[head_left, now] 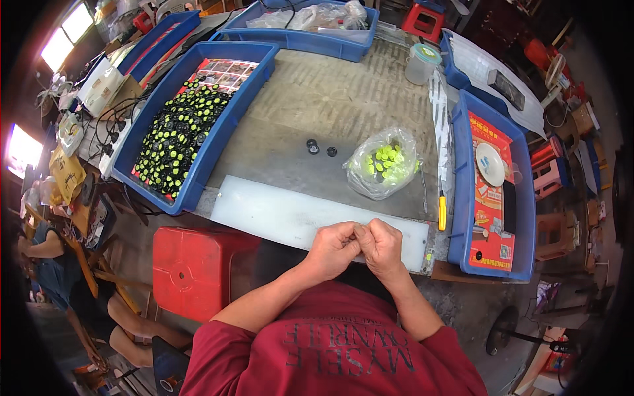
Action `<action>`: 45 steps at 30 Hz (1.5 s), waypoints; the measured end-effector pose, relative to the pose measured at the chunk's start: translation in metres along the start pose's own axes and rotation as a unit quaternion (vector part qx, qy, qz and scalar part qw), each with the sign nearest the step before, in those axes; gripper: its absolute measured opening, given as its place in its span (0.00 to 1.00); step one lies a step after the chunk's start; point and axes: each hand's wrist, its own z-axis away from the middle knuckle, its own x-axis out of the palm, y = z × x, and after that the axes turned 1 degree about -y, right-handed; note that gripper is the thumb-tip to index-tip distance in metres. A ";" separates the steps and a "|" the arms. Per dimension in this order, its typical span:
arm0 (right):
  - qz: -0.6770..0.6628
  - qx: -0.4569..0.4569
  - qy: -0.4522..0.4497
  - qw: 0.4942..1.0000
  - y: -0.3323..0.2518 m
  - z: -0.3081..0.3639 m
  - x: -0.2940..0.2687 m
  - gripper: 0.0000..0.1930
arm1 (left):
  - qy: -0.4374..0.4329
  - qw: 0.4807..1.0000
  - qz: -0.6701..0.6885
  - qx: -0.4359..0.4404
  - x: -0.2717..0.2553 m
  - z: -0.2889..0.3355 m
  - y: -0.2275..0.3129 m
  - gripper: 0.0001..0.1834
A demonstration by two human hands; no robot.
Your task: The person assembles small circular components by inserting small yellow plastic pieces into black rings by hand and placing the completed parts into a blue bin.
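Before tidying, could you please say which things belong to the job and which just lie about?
Likely the job's: bagged green pieces; two black pieces; heaped black-green pieces; white board.
Probably lying about: red stool; lidded tub; yellow-handled tool.

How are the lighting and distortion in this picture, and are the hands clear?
In the head view, the upper window and lower window at left glare white; in the head view, the fisheye blacks out the corners; also in the head view, the left hand and right hand look fairly sharp, but anything between them can't be made out.
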 end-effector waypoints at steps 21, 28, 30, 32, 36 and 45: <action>-0.052 0.102 0.002 0.993 0.007 0.010 -0.001 0.16 | 0.110 0.993 -0.013 0.042 -0.070 -0.001 0.041 0.07; -0.032 0.104 0.002 0.994 0.000 0.006 -0.002 0.15 | 0.398 0.859 -0.294 0.130 -0.211 0.005 0.086 0.04; -0.025 0.085 0.000 0.996 -0.003 0.003 -0.002 0.14 | 0.425 0.775 -0.461 0.070 -0.240 0.012 0.098 0.07; -0.024 0.071 0.001 0.997 -0.007 0.001 -0.001 0.14 | 0.425 0.662 -0.616 0.046 -0.266 0.021 0.094 0.12; -0.021 0.059 0.005 0.998 -0.005 -0.001 0.002 0.14 | 0.433 0.643 -0.599 0.199 -0.234 -0.003 0.092 0.13; -0.022 0.061 0.005 0.998 -0.005 -0.001 0.001 0.14 | 0.161 0.832 -0.507 0.159 -0.120 -0.082 0.028 0.12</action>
